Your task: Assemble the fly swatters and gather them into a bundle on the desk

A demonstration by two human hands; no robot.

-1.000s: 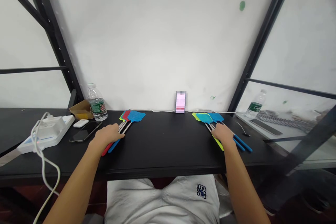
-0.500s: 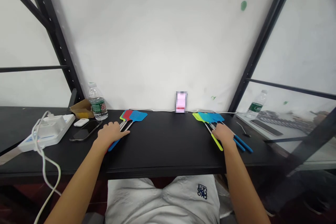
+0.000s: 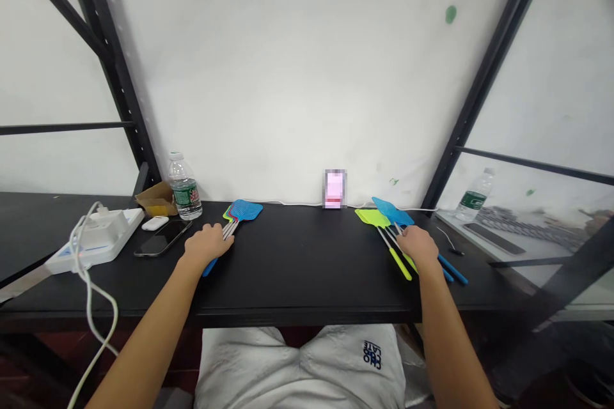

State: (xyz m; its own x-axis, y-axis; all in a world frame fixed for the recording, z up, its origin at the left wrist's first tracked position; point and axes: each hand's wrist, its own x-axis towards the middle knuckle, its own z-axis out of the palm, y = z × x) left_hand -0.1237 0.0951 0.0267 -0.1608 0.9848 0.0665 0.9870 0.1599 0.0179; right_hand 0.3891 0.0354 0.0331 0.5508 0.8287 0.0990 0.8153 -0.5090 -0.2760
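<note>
My left hand (image 3: 207, 246) is closed round the pale shafts of a bunch of fly swatters at the left of the table. A blue swatter head (image 3: 246, 209) lies on top there, with red and yellow-green edges showing under it. A blue handle end (image 3: 210, 267) sticks out below that hand. On the right, my right hand (image 3: 418, 248) grips the shafts of blue fly swatters (image 3: 394, 212), their blue handles (image 3: 453, 269) reaching out past the wrist. Yellow-green fly swatters (image 3: 374, 218) lie just left of it. The fingertips of both hands are largely hidden.
On the black table (image 3: 297, 275) a phone (image 3: 334, 189) stands against the wall. To the left are a water bottle (image 3: 186, 192), a cardboard box (image 3: 157, 198), a white case (image 3: 155, 223), a dark phone (image 3: 163, 238) and a power strip (image 3: 91, 246). A short cable (image 3: 453, 246) lies right.
On the right, the blue heads have shifted and tilted up, apart from the yellow-green ones, and a second yellow-green handle shows. The left swatters' heads have drawn closer together.
</note>
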